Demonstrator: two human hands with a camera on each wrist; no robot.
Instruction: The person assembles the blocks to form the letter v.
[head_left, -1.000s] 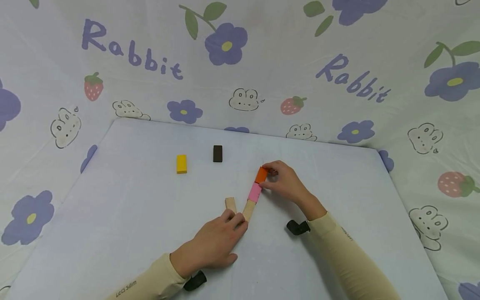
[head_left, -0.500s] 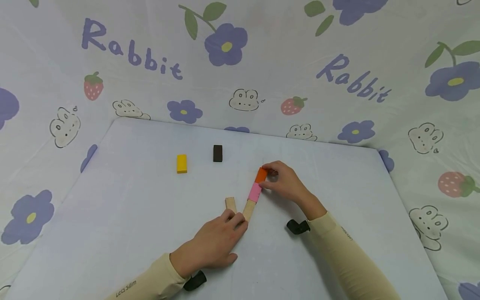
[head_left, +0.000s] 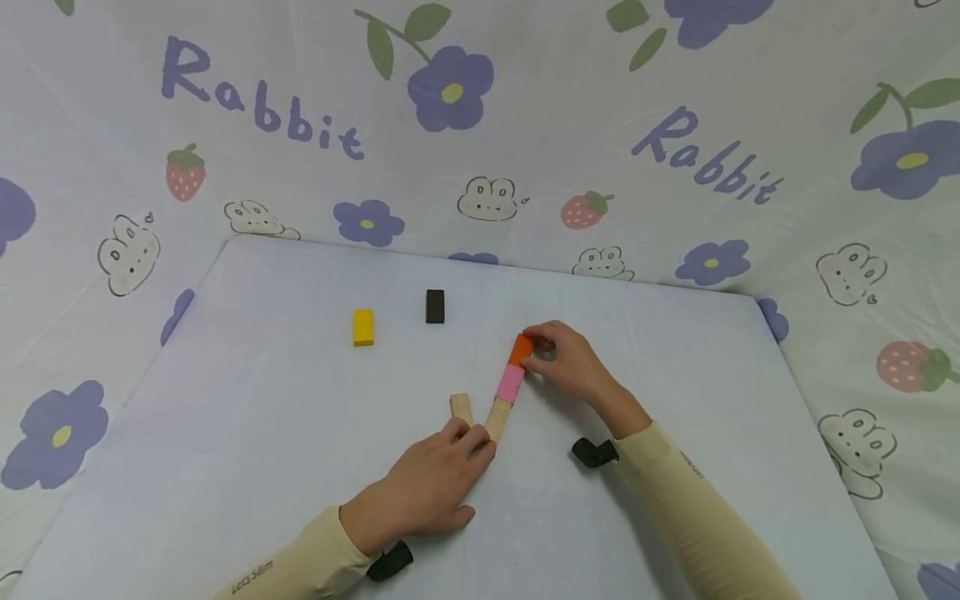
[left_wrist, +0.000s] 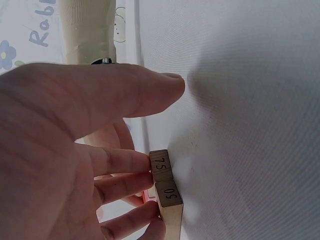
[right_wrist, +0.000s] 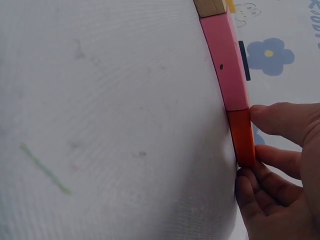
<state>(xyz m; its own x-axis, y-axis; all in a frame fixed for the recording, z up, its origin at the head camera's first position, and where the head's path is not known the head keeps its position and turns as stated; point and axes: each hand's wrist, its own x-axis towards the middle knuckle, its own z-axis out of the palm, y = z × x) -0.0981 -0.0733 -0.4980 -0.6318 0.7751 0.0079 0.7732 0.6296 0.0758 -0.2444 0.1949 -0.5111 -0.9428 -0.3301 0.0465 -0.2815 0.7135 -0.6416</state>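
Observation:
An orange block point(head_left: 521, 351), a pink block point(head_left: 511, 383) and a plain wooden block point(head_left: 498, 418) lie end to end in a slanting row. My right hand point(head_left: 572, 365) pinches the orange block between thumb and fingers, the thumb close to its joint with the pink one in the right wrist view. A second wooden block point(head_left: 460, 407) angles away to the left, and the two wooden ones meet under my left hand point(head_left: 426, 485). In the left wrist view its fingers rest on block ends marked 75 point(left_wrist: 160, 165) and 50 point(left_wrist: 169, 194), the thumb held apart.
Farther back on the white table point(head_left: 285, 467) lie a yellow block point(head_left: 363, 327) and a dark brown block point(head_left: 435, 307). A printed cloth point(head_left: 525, 100) with rabbits and flowers hangs behind the table's far edge.
My right thumb has shifted slightly up along the orange block, away from the pink one. The left hand and the other blocks stay where they were.

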